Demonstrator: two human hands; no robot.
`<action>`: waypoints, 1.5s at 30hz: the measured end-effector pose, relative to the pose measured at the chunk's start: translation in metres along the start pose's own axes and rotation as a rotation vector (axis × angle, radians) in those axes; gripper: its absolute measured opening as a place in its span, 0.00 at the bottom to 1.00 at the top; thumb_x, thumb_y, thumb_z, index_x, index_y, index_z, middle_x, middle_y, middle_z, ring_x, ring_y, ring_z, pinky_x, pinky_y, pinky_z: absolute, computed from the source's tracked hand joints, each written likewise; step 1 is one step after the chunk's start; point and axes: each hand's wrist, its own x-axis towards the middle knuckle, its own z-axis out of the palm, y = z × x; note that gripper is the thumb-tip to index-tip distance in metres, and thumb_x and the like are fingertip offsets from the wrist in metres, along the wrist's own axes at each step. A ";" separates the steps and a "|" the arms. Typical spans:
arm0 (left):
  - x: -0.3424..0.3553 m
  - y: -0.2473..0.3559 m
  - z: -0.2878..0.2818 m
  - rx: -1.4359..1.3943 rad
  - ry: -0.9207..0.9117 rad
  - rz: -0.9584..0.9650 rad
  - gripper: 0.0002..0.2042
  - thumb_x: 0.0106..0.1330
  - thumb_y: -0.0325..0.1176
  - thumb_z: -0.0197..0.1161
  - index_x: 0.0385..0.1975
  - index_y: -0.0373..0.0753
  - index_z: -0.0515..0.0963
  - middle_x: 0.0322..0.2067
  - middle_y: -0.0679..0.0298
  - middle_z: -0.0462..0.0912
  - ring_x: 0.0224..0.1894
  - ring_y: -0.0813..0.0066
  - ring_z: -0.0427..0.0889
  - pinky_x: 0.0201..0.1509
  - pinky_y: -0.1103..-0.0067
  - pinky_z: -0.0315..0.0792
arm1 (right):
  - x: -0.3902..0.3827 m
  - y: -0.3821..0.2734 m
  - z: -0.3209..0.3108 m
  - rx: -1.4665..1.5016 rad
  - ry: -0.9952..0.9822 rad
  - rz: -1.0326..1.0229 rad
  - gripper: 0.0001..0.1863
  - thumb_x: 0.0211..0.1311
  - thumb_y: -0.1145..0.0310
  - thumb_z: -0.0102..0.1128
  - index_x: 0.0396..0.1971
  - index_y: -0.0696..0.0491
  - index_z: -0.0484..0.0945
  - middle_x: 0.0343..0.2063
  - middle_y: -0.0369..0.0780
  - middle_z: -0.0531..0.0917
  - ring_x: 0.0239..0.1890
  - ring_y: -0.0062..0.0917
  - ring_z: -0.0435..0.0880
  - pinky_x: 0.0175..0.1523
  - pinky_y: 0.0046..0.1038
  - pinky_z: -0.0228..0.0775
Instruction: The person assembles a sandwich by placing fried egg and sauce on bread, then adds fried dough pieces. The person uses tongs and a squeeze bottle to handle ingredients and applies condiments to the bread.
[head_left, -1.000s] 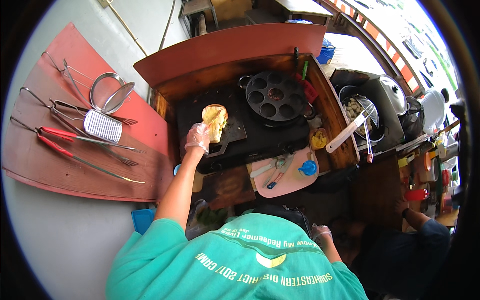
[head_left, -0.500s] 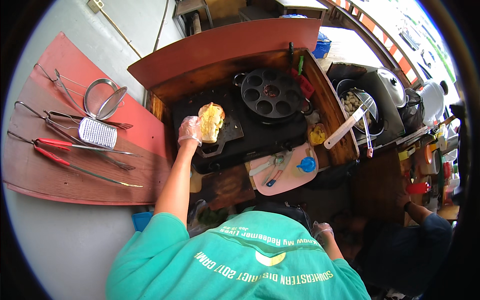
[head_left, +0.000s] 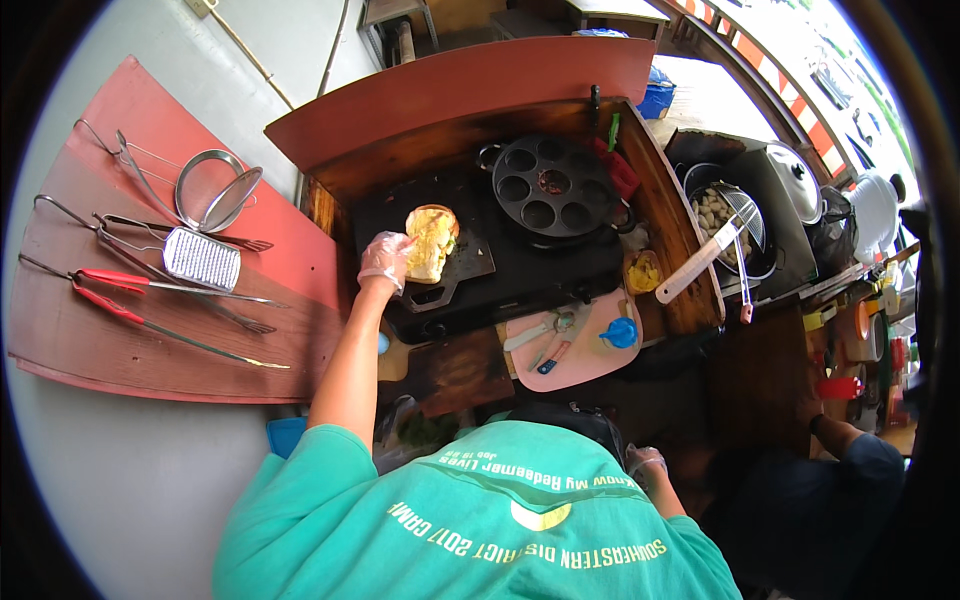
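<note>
Step in hand, as judged: handling a slice of bread (head_left: 432, 245) with a yellow topping above the dark metal plate (head_left: 472, 264) on the left of the black stove (head_left: 545, 280). Left hand (head_left: 387, 262), in a clear glove: fingers closed on the bread's left edge; underside grip hidden. Cannot tell whether the bread rests on the plate or is held clear. Right hand (head_left: 646, 461), also gloved, is low by the body; finger opening and contents cannot be told. Next move, as judged, calls for a level grip, lest the topping slide.

Surface: round pan with wells (head_left: 540, 190) far right of the bread; pink board (head_left: 600, 366) nearer, bearing a knife (head_left: 553, 357) and a blue item (head_left: 620, 332). Room: hanging tools on a red panel (head_left: 290, 345) at left; pot and skimmer (head_left: 738, 228) at right; another person (head_left: 870, 475) near right.
</note>
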 end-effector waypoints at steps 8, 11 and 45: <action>-0.059 -0.011 -0.062 0.153 -0.281 -0.007 0.05 0.60 0.33 0.72 0.35 0.45 0.87 0.39 0.54 0.86 0.45 0.53 0.85 0.50 0.64 0.79 | 0.013 -0.007 -0.007 -0.150 -0.075 -0.334 0.26 0.71 0.48 0.51 0.48 0.55 0.83 0.49 0.48 0.87 0.51 0.42 0.88 0.53 0.41 0.81; -0.065 -0.011 -0.065 0.178 -0.136 -0.079 0.06 0.58 0.33 0.75 0.34 0.44 0.88 0.38 0.55 0.86 0.44 0.54 0.85 0.49 0.64 0.79 | -0.008 -0.015 -0.010 0.057 -0.078 -0.108 0.28 0.71 0.46 0.48 0.46 0.55 0.84 0.49 0.49 0.87 0.52 0.44 0.87 0.54 0.42 0.80; -0.066 0.276 0.192 -0.238 -0.451 0.305 0.14 0.61 0.44 0.69 0.40 0.41 0.89 0.38 0.54 0.88 0.41 0.56 0.87 0.49 0.67 0.79 | 0.087 0.101 -0.100 0.156 0.018 -0.149 0.28 0.67 0.43 0.57 0.40 0.56 0.88 0.39 0.50 0.89 0.43 0.41 0.90 0.46 0.41 0.79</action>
